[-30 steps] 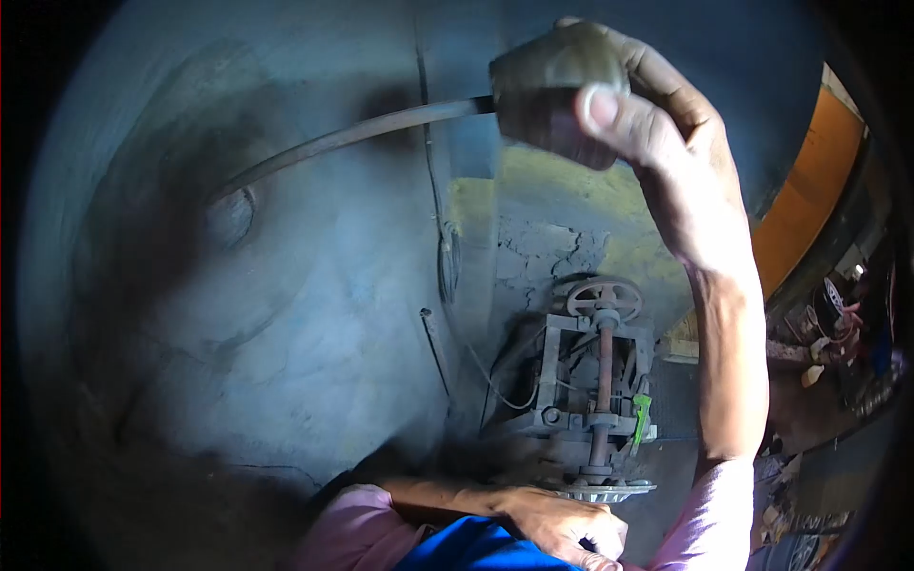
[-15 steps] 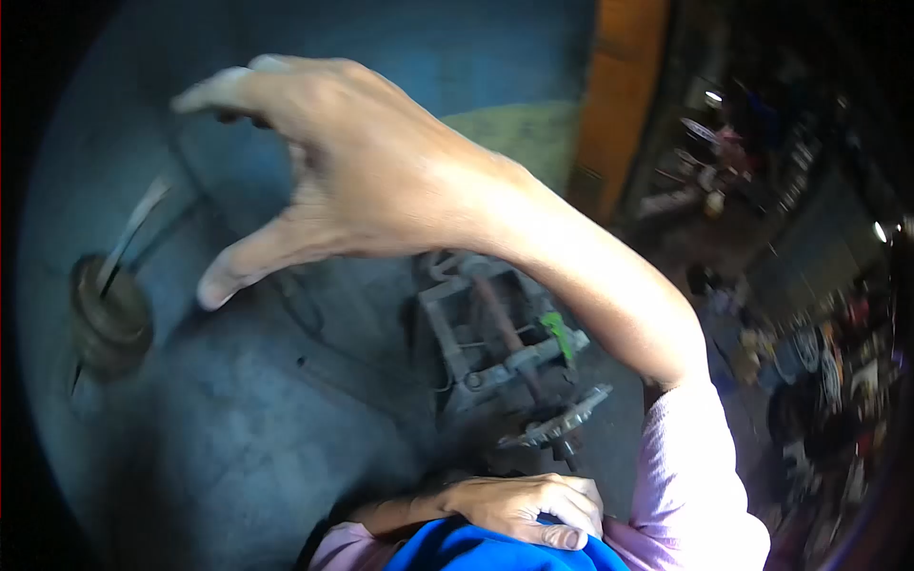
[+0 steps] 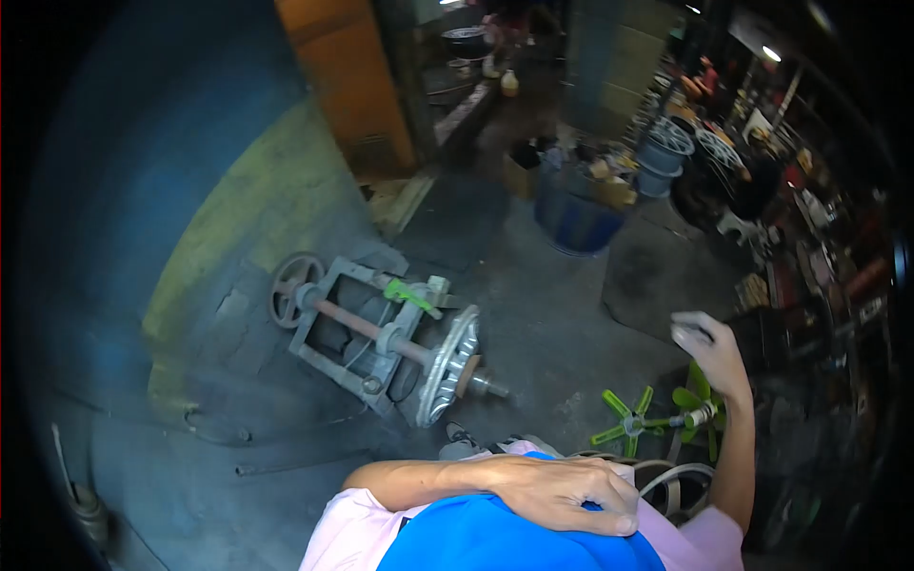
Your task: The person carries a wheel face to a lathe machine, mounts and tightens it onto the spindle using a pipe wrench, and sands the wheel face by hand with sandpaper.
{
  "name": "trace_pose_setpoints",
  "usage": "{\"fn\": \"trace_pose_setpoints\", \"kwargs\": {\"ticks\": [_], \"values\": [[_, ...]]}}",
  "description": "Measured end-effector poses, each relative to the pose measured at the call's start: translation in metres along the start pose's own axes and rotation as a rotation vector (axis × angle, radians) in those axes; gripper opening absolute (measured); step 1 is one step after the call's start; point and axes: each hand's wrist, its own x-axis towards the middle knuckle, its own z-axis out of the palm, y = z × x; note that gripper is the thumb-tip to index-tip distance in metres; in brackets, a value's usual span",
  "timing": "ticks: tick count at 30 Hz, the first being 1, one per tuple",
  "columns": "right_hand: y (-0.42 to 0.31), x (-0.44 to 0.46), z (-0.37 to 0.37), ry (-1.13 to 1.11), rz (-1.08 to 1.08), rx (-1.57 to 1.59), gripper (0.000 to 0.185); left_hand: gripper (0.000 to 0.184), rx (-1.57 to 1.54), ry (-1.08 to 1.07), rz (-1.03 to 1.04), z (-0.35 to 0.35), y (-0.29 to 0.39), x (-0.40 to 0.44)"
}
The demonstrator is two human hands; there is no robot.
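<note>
My left hand [image 3: 562,490] lies across the blue cloth [image 3: 524,542] at my front, fingers curled and thumb bent against it. A small patch of blue shows between thumb and forefinger. Out to the right, my right hand [image 3: 714,347] is raised with bent fingers and a gap to the thumb; nothing is visible in it. Below it on the floor are a green-bladed fan [image 3: 631,423] and another set of green blades [image 3: 700,395]. In front of me stands a metal frame [image 3: 352,328] with a shaft, a handwheel [image 3: 295,288] and a finned metal disc [image 3: 447,366].
A dark blue tub [image 3: 576,224] full of scraps stands ahead, beside grey buckets [image 3: 657,167]. Car parts crowd the right side. An orange panel [image 3: 347,81] rises at the back left. A metal rod [image 3: 300,462] and a hose lie on the floor at left.
The view has swung to the right. My right hand, earlier stretched far across to the left with fingers spread, is now out on the right. My left hand stays on the blue cloth.
</note>
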Motion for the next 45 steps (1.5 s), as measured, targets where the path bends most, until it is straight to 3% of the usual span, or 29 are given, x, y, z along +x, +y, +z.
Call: {"fn": "trace_pose_setpoints", "kwargs": {"ticks": [4,6,8,10,16,21,24,26,32,34,38,45], "values": [[0.074,-0.115,-0.045,0.319,0.273,0.169,0.028,0.047,-0.001,-0.163,0.025,0.004,-0.028,0.050],[0.105,-0.153,-0.041,0.379,0.260,0.219,0.028,0.050,-0.052,-0.203,0.044,0.014,-0.040,0.068],[0.111,-0.182,-0.041,0.294,0.304,-0.092,0.032,0.058,-0.051,-0.135,0.104,0.023,-0.045,0.084],[0.127,-0.193,-0.034,0.202,0.340,-0.087,0.034,0.054,-0.058,-0.194,0.088,0.026,-0.045,0.099],[0.133,-0.187,-0.026,0.145,0.295,-0.156,0.038,0.040,-0.143,-0.232,0.065,0.024,-0.041,0.113],[0.144,-0.187,-0.026,0.166,0.302,-0.159,0.039,0.040,-0.095,-0.335,0.047,0.023,-0.041,0.118],[0.140,-0.181,-0.020,0.106,0.379,-0.164,0.038,0.046,-0.082,-0.227,0.101,0.030,-0.034,0.120],[0.140,-0.180,-0.016,0.101,0.313,-0.212,0.038,0.047,-0.070,-0.227,0.106,0.030,-0.035,0.119],[0.141,-0.177,-0.015,0.080,0.377,-0.217,0.038,0.047,-0.086,-0.194,0.108,0.029,-0.035,0.119],[0.147,-0.176,-0.014,0.079,0.376,-0.232,0.038,0.048,-0.022,-0.331,-0.004,0.022,-0.030,0.122],[0.149,-0.172,-0.011,0.064,0.374,-0.278,0.040,0.047,-0.131,-0.338,0.078,0.014,-0.023,0.133],[0.167,-0.172,-0.003,0.045,0.349,-0.274,0.040,0.045,-0.045,-0.302,0.006,0.024,-0.039,0.118]]}}
